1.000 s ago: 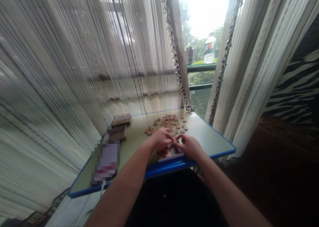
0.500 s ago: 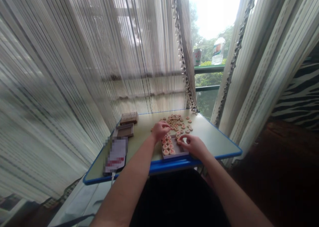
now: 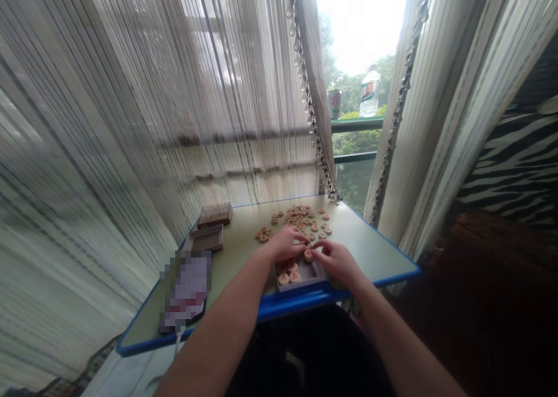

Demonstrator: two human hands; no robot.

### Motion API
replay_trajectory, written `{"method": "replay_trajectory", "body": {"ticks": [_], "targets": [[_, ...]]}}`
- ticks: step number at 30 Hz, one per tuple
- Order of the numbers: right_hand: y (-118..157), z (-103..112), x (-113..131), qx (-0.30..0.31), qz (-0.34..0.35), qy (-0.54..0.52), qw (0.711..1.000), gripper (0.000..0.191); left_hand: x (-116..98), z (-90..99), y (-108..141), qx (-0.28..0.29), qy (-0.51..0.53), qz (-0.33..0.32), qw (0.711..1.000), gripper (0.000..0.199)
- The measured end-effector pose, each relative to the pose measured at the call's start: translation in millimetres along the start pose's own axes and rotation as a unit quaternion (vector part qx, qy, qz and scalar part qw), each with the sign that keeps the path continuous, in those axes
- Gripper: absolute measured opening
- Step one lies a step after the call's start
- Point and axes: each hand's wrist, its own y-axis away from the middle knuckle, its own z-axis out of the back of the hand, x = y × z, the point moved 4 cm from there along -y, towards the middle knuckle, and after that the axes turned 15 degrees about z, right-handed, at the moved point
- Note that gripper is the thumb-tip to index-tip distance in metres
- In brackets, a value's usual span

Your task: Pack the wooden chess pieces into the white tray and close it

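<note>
Round wooden pieces with red marks lie in a shallow box at the table's near edge; a few show at its left side. My left hand reaches over the box, its fingers bent near the upper pieces; what they hold is hidden. From the right, my right hand pinches at a round piece above the box's right part. The fingertips of both hands are close together. Beyond them, many loose pieces are spread on the table.
The table has a blue rim. At its left are a wooden box, an open tray and a blurred-out phone-like device with a cable. A can and a bottle stand at the window.
My left hand has moved right and down over the box, closer to my right hand, and now covers more of the pieces. The view has shifted slightly.
</note>
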Motion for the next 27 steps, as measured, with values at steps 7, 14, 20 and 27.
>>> {"method": "replay_trajectory", "body": {"ticks": [7,14,20,27], "targets": [[-0.3,4.2,-2.4,-0.040,-0.019,-0.009,0.999,0.036,5.7,-2.3,-4.0,0.040,0.034,-0.007,0.999,0.031],[-0.5,6.2,-3.1,-0.062,-0.007,-0.014,0.998,0.043,10.9,-3.9,-9.5,0.032,0.037,-0.005,0.999,0.025],[-0.7,6.6,-4.2,-0.070,-0.009,-0.014,0.997,0.042,10.4,-2.9,-10.4,0.038,0.049,-0.003,0.998,0.025],[-1.2,8.6,-4.7,-0.081,-0.028,-0.034,0.996,0.047,11.3,-0.7,-7.4,0.032,0.065,0.042,0.997,0.025]]}}
